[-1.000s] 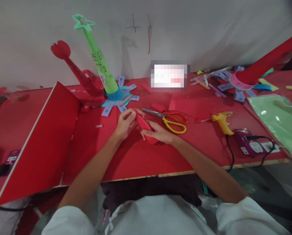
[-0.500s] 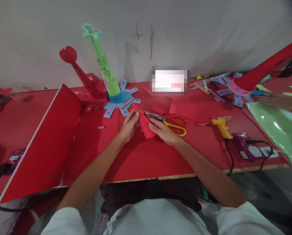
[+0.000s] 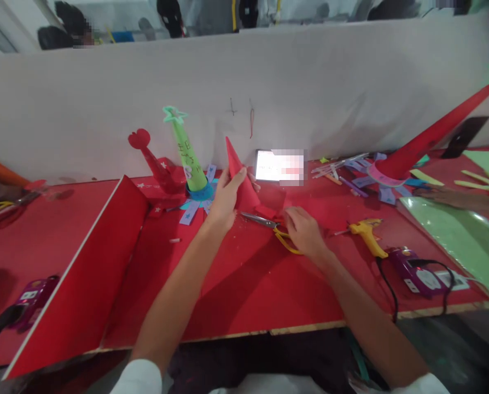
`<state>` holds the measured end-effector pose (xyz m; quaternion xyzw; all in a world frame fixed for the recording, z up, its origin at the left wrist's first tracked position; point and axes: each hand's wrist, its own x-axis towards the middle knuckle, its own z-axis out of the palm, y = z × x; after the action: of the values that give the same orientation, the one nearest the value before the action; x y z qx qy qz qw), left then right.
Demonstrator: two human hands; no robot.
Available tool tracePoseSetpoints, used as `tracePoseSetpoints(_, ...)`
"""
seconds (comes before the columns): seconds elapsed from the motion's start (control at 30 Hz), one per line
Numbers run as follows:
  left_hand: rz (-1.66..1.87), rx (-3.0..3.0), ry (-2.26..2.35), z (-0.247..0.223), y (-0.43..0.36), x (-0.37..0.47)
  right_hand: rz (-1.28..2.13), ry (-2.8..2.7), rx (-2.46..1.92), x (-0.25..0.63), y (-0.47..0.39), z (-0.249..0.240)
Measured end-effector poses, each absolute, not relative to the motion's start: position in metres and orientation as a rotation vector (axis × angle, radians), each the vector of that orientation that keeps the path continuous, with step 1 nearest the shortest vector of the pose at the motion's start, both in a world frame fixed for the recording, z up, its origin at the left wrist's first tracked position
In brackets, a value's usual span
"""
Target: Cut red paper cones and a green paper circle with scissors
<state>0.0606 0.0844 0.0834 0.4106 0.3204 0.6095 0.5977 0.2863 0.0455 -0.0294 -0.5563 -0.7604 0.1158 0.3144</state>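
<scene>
My left hand (image 3: 227, 200) is wrapped round a rolled red paper cone (image 3: 248, 192), its point tilted up and to the left above the table. My right hand (image 3: 304, 229) is over the handles of a pair of scissors (image 3: 262, 220), fingers curled together on the red handle, which they mostly cover. The yellow handle shows below the fingers, and the blades lie on the table pointing left. Behind the left hand stands a green paper cone (image 3: 187, 158) with a star top and blue base. A red paper piece with a heart-shaped top (image 3: 146, 156) leans beside it.
A yellow glue gun (image 3: 367, 236) and purple power socket (image 3: 419, 273) lie on the right. A lit phone (image 3: 268, 166) leans against the wall. A red board (image 3: 80, 279) stands angled at left. Another person's hand (image 3: 445, 196) rests by green sheets (image 3: 453, 230).
My right hand has left the red paper cone and moved right onto the scissors' handles. My left hand has raised the cone more upright. The view has tilted up, showing over the wall.
</scene>
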Motion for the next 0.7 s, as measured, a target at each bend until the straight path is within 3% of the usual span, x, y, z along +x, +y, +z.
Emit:
tracePoseSetpoints(0.1,1.490,0.968,0.710,0.106,0.091,0.056,0.024,-2.199,-1.762,0.309,0.040,-0.026)
tracePoseSetpoints(0.2,1.541,0.982,0.702,0.113,0.097,0.052,-0.032,-2.353,-1.900,0.309,0.032,-0.027)
tracePoseSetpoints(0.7,1.472,1.202,0.720,0.133,0.074,0.036,0.284,-2.454,-1.553,0.322,0.026,-0.039)
